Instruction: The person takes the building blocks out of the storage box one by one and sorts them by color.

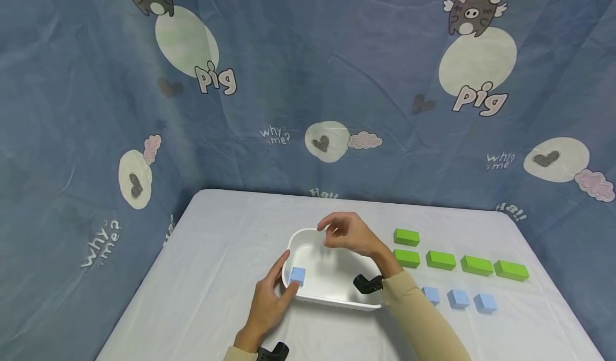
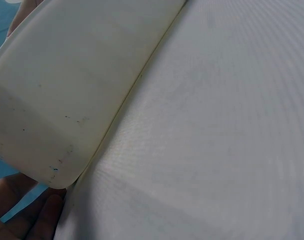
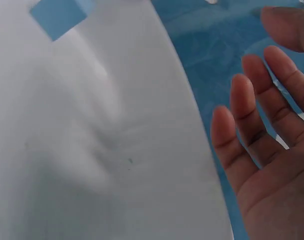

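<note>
A white plastic tub (image 1: 332,300) stands on the white tablecloth. Inside its left end lies one light blue cube (image 1: 298,276), which also shows at the top left of the right wrist view. My left hand (image 1: 267,303) holds the tub's left end, its thumb at the near rim beside the cube and its fingers along the outer side. In the left wrist view, fingers (image 2: 48,215) bend at the tub's corner. My right hand (image 1: 355,235) hovers over the tub's far rim, fingers loosely bent, with nothing between them.
Several green blocks (image 1: 440,260) lie to the right of the tub, most in a row and one (image 1: 406,237) behind. Nearer, three light blue cubes (image 1: 458,299) line up beside my right sleeve (image 1: 423,313). A blue printed cloth (image 1: 269,83) hangs behind the table.
</note>
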Demonstrator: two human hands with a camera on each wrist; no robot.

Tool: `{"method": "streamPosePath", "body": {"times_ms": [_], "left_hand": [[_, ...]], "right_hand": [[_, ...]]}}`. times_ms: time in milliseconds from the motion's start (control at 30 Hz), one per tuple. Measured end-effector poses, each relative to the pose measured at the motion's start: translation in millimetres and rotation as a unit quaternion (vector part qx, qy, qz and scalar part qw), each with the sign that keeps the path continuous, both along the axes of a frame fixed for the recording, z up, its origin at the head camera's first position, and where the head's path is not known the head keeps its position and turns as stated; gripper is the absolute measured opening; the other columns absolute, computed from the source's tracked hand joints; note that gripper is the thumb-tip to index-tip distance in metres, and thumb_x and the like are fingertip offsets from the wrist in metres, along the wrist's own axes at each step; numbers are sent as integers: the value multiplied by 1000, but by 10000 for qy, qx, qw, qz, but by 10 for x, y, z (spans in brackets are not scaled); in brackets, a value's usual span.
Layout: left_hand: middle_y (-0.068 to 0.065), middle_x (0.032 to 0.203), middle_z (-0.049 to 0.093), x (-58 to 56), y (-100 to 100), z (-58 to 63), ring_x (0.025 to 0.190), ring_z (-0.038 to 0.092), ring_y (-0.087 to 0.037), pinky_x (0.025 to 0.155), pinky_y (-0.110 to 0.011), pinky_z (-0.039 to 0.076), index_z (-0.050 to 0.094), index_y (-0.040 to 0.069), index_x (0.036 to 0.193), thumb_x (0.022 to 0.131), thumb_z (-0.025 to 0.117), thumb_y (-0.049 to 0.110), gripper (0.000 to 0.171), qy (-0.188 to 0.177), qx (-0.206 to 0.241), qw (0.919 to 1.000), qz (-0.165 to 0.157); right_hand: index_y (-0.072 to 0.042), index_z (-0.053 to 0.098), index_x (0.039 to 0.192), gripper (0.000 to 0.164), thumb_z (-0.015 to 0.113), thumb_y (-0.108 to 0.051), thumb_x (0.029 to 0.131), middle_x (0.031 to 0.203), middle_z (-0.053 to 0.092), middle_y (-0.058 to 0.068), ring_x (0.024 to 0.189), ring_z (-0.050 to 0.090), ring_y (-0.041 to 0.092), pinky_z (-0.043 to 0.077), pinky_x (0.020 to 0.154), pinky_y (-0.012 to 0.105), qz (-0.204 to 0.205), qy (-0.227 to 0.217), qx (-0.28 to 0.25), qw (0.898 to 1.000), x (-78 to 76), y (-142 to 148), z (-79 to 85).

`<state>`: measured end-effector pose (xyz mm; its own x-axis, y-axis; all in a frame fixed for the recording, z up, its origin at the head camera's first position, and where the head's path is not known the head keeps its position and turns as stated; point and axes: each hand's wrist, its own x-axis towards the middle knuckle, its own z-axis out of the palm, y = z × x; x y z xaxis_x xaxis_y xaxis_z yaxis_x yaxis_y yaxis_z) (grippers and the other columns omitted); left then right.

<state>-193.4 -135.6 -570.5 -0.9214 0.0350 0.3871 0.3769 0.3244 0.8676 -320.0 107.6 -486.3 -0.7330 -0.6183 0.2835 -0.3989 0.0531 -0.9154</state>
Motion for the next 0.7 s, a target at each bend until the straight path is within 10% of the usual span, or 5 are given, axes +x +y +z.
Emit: {"method": "streamPosePath", "body": {"times_ms": [333,700], "left_hand": [[-18,139,60,-11,-1,-12,131,56,-27,107,-50,45,45,13,155,94,74,20,68,-86,-24,10000,-15],[-17,136,62,-4,-9,-7,129,57,-27,107,-47,46,45,14,155,95,74,19,67,-111,-91,9999,25]], "right_hand": [[4,68,120,38,78,1,83,117,62,36,103,60,56,60,82,46,835,-457,432,9945,30,-145,-72],[-1,70,121,41,80,3,82,120,68,18,103,65,43,60,82,44,1189,-610,940,9866,55,-286,-187]]}}
